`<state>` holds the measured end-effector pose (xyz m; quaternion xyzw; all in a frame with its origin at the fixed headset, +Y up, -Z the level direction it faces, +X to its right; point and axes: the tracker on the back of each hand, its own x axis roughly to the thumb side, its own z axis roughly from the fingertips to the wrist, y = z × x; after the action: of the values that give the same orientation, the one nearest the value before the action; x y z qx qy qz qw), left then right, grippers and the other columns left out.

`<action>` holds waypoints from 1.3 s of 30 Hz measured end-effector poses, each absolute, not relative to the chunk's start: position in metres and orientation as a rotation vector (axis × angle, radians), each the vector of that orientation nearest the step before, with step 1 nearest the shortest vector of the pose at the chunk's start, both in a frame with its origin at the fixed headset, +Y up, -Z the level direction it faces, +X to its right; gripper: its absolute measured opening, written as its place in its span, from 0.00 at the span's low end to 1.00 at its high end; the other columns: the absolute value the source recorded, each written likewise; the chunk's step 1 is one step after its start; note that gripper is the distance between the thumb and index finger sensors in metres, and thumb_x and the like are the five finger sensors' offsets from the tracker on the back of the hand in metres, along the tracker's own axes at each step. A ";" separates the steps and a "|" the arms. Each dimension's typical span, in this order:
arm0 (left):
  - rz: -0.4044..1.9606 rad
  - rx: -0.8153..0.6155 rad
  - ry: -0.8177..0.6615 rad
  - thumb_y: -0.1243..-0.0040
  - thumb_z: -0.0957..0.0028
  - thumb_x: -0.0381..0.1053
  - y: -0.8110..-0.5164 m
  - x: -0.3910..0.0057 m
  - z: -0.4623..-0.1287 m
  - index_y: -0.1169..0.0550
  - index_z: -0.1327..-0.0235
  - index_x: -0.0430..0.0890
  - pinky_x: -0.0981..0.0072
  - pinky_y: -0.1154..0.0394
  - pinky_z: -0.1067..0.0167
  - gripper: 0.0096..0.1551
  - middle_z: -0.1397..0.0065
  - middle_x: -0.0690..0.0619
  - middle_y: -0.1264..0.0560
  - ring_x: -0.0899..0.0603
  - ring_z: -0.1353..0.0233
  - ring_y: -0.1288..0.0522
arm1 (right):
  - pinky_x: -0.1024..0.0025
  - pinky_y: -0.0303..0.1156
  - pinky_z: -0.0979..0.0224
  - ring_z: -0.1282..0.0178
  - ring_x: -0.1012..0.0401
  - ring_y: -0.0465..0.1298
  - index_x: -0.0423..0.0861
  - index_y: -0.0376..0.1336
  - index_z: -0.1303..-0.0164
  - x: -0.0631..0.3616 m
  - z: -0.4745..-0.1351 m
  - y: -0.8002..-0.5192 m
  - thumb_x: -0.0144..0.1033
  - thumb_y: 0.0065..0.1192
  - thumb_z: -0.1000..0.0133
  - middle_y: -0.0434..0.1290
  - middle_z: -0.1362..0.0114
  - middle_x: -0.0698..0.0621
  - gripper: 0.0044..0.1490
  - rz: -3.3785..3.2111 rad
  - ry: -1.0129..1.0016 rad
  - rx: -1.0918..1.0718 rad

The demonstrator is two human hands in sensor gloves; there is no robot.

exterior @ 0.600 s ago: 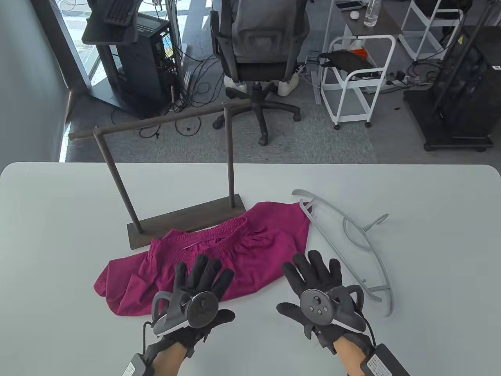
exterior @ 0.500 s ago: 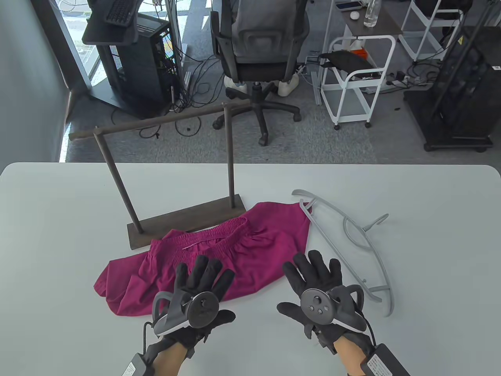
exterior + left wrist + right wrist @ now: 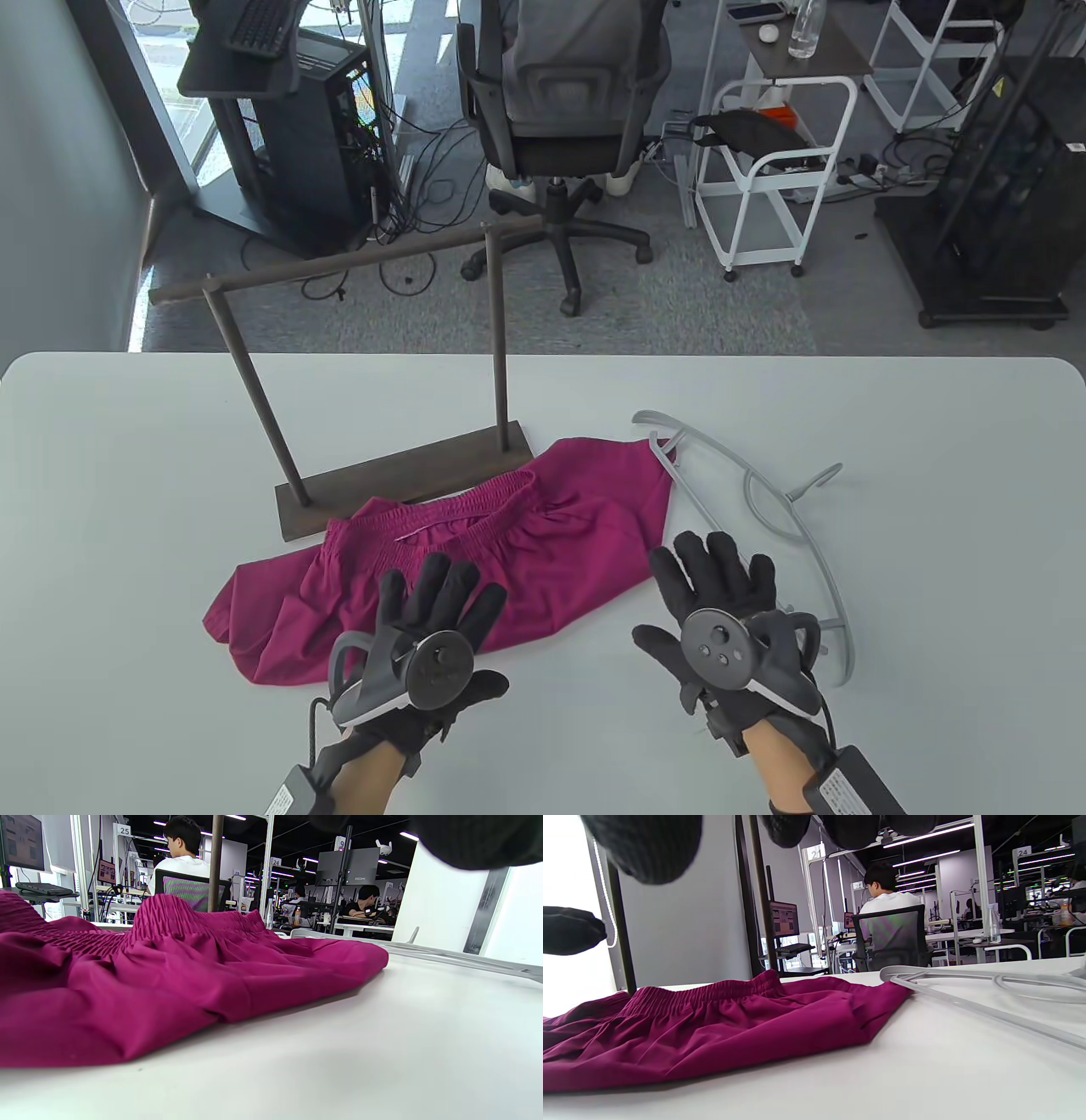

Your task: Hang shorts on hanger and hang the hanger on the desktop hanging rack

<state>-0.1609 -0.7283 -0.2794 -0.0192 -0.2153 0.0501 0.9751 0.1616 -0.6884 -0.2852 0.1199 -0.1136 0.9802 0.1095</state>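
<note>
Magenta shorts (image 3: 509, 543) lie crumpled on the white table (image 3: 127, 509), seen low and close in the wrist views (image 3: 169, 976) (image 3: 712, 1027). A grey plastic hanger (image 3: 764, 509) lies flat to their right (image 3: 967, 993); one tip rests on the shorts' far right corner. The dark wooden rack (image 3: 399, 475) stands behind the shorts. My left hand (image 3: 433, 611) lies flat, fingers straight, on the shorts' near edge. My right hand (image 3: 713, 577) hovers open between the shorts and the hanger, its fingers spread and holding nothing.
The rack's top bar (image 3: 339, 263) runs out past the table's far edge. Beyond the table stand an office chair (image 3: 560, 110), a white cart (image 3: 780, 170) and computer towers (image 3: 288, 127). People sit at desks in the background of both wrist views.
My right hand has shifted right and slightly forward, toward the hanger. The left hand, shorts and hanger have not moved.
</note>
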 end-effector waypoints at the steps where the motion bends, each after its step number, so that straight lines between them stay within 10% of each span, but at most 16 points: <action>1: 0.103 -0.038 -0.435 0.43 0.65 0.76 -0.729 -0.161 -0.279 0.47 0.20 0.59 0.28 0.66 0.27 0.58 0.15 0.51 0.59 0.37 0.14 0.65 | 0.21 0.50 0.26 0.19 0.36 0.53 0.49 0.48 0.18 0.166 -0.286 -0.688 0.64 0.62 0.52 0.51 0.15 0.41 0.56 2.879 -0.336 0.325; 39: 0.106 -0.024 -0.415 0.43 0.65 0.75 -0.725 -0.166 -0.277 0.45 0.20 0.58 0.28 0.65 0.28 0.57 0.15 0.49 0.57 0.37 0.15 0.64 | 0.22 0.68 0.41 0.34 0.25 0.67 0.33 0.65 0.33 0.300 -0.343 -0.755 0.51 0.70 0.49 0.60 0.22 0.29 0.44 2.805 0.169 -1.088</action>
<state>-0.1656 -0.7253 -0.2775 -0.0119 -0.2061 0.0526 0.9770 0.2997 -0.7551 -0.3428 -0.3603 0.0560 0.9289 0.0640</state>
